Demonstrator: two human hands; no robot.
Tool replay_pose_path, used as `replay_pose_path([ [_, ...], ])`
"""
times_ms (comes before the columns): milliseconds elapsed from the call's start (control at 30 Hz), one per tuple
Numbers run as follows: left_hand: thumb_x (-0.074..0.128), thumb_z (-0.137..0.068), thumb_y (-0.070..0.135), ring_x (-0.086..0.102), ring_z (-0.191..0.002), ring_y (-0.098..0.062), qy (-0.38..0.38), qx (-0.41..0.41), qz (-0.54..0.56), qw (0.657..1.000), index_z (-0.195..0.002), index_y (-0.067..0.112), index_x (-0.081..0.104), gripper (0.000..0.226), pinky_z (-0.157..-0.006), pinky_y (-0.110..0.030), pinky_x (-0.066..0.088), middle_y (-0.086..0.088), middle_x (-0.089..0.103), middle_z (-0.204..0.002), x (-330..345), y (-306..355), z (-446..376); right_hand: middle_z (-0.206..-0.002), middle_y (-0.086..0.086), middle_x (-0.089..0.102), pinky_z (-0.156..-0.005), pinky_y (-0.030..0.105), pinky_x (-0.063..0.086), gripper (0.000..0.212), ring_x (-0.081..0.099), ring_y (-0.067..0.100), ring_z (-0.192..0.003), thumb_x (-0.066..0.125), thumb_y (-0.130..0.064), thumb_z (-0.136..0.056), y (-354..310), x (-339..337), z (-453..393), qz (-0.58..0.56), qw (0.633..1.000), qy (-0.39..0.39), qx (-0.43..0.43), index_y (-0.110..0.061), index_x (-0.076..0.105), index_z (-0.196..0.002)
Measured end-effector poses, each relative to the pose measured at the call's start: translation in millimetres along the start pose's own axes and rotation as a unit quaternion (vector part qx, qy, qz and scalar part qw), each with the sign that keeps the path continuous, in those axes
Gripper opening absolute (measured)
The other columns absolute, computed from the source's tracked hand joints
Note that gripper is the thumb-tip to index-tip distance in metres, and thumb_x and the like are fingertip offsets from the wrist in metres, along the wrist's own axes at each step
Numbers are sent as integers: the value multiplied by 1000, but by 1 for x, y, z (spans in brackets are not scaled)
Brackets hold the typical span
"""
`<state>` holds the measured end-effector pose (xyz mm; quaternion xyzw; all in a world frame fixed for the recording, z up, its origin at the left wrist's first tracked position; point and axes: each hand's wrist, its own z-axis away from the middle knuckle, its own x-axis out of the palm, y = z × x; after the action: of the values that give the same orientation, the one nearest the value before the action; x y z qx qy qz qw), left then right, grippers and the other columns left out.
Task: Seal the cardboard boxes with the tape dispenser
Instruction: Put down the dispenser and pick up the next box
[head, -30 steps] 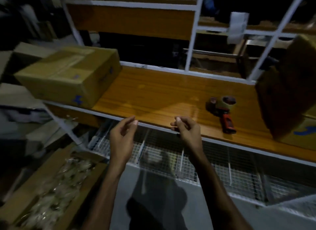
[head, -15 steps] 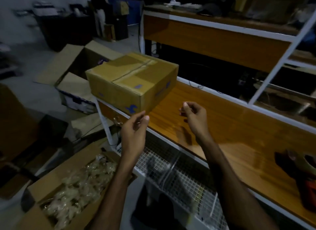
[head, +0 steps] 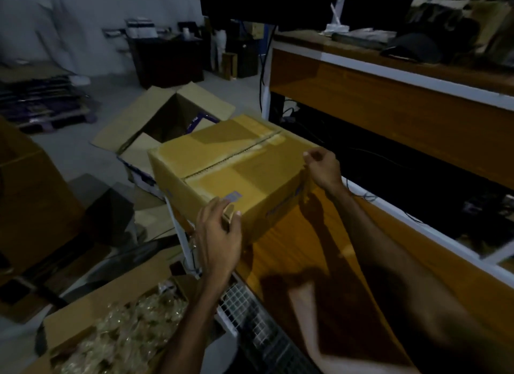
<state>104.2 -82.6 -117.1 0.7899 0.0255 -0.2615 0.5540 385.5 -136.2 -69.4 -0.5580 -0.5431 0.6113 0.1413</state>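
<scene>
Closed cardboard box (head: 236,167) sits on the left end of the wooden shelf (head: 319,262), flaps meeting along a center seam. Left hand (head: 219,234) grips the near bottom corner, thumb on the front face, fingers wrapped round the edge. Right hand (head: 322,165) holds the far right top edge, fingers curled over it. Open carton of clear packets (head: 119,337) on the floor lower left; another open box (head: 167,123) behind.

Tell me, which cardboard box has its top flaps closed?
The yellow-brown cardboard box on the orange wooden shelf, gripped by both hands. The flaps of the box on the floor behind stand open; the nearer box shows clear packets.
</scene>
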Motion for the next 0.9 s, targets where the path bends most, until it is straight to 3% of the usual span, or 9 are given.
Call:
replay_pose_path([
  [67,64,-104,34,35,-149,-17,2,-11,-26,1000,-140,27,63,36,-118,-46,36,5,40,-163,10,-2,-8,-134,8,68,-98,43,54,34,65,30,-122,62,-37,-106,10,4,-42,50,999,-14,7,-15,68,-130],
  [233,63,-104,33,11,-159,-13,-14,10,-77,997,-142,26,63,39,-124,-48,28,5,24,-171,21,-21,-27,-150,18,56,-106,54,53,66,57,43,-134,65,-54,-99,41,11,-130,189,975,-108,48,-15,54,-151],
  [333,64,-103,34,0,-160,-8,-24,28,-72,997,-145,30,61,42,-122,-40,20,7,13,-174,18,-36,-35,-156,20,49,-112,53,47,72,50,45,-139,57,-61,-101,55,20,-144,239,959,-141,51,-10,52,-152],
  [500,64,-103,22,2,-159,-3,1,44,1,999,-142,27,64,40,-122,-34,21,12,13,-174,1,-56,-33,-158,21,38,-117,56,35,79,35,47,-145,50,-73,-96,68,20,-109,294,949,-87,72,-22,48,-156],
  [567,64,-103,18,6,-158,0,7,42,13,999,-143,25,64,41,-117,-21,20,13,15,-173,-13,-63,-33,-155,23,40,-117,55,33,81,35,46,-143,44,-76,-95,66,16,-73,297,950,-50,78,-20,50,-154],
  [700,67,-100,14,19,-145,19,-8,16,56,998,-146,22,60,48,-98,0,27,13,19,-172,-47,-67,-34,-145,23,47,-110,52,36,65,39,43,-135,46,-66,-102,60,13,22,289,951,66,89,-16,60,-142],
  [733,68,-99,13,26,-148,10,-9,3,67,998,-146,21,60,48,-101,-4,31,10,22,-172,-56,-69,-35,-139,23,52,-108,51,37,66,42,42,-132,42,-68,-100,57,13,49,297,945,96,95,-16,64,-135],
  [800,69,-97,11,36,-151,-13,1,-17,83,996,-145,17,61,49,-111,-26,36,3,31,-169,-71,-78,-40,-136,22,55,-104,50,40,64,45,41,-129,43,-67,-99,48,13,103,307,934,145,111,-16,68,-128],
  [900,71,-96,13,47,-143,-23,-2,-34,128,991,-146,18,60,51,-113,-47,45,-2,47,-160,-90,-92,-45,-140,19,50,-97,49,44,55,46,41,-124,54,-59,-102,26,13,179,311,915,204,156,-15,67,-132],
])
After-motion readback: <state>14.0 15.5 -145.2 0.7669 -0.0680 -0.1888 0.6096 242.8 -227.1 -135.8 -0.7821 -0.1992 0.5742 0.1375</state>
